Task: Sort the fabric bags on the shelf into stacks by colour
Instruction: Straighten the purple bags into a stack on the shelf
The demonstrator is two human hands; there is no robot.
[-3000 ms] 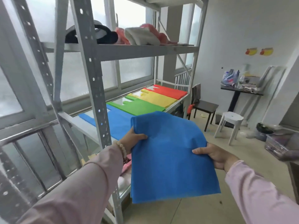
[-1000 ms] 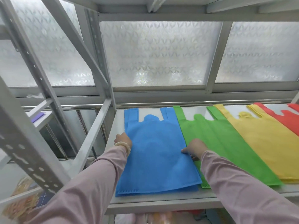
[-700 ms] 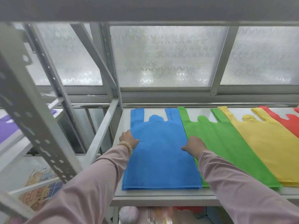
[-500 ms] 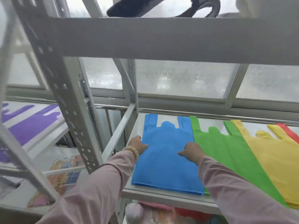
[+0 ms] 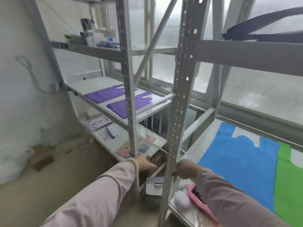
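Observation:
A blue fabric bag (image 5: 237, 164) lies flat on the right-hand shelf (image 5: 196, 143), with a green bag (image 5: 291, 185) touching its right edge. Two purple bags (image 5: 105, 95) (image 5: 129, 105) lie side by side on the middle board of the left shelving unit (image 5: 91, 82). My left hand (image 5: 146, 164) hangs empty between the two units, fingers loosely apart. To the left of the blue bag and off it, my right hand (image 5: 185, 169) is empty, partly hidden behind a perforated grey upright (image 5: 178, 112).
Papers and picture books (image 5: 105, 126) lie on the low left board. A plush toy (image 5: 182, 199) and a pink item sit under the blue bag's shelf. Black straps (image 5: 262, 30) hang over the top right shelf. Boxes (image 5: 91, 36) stand upper left; cardboard (image 5: 41, 159) lies on the floor.
Both hands have come off the blue bag, which stays flat on the shelf. My view has swung left, bringing the left unit and its purple bags into sight.

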